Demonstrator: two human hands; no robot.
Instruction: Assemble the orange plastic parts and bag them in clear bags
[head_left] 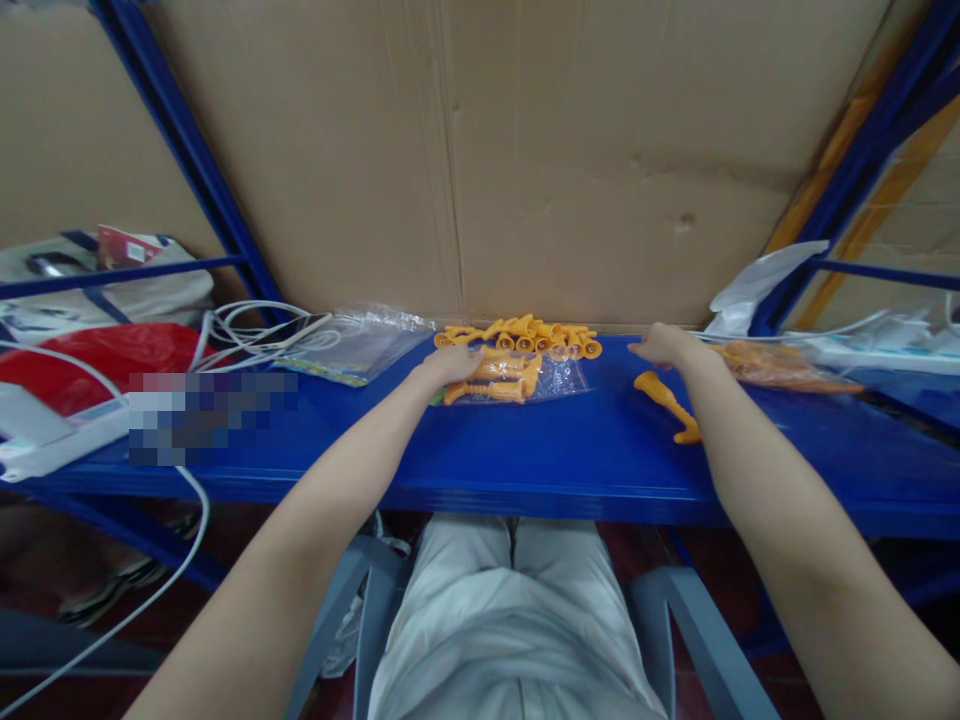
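Observation:
My left hand (448, 364) is closed on the left end of a clear plastic bag (566, 380). Several orange plastic pieces (495, 391), ridged along the shaft, lie inside the bag. Just behind it is a row of loose orange pieces (559, 338) with round, flared, hollow ends facing me. My right hand (664, 346) is over the table to the right, fingers curled together; whether anything is between them I cannot make out. In front of that hand a single orange piece (667, 405) lies on the blue table, one end flared and the other hooked, partly behind my forearm.
At right, another bag of orange pieces (787, 368) lies beyond my forearm. Flat clear bags (367, 345) and white cables (247, 325) are on the left, near a red bag (112, 360) and white power strip (67, 440). A cardboard wall (540, 150) stands behind the blue table (525, 455).

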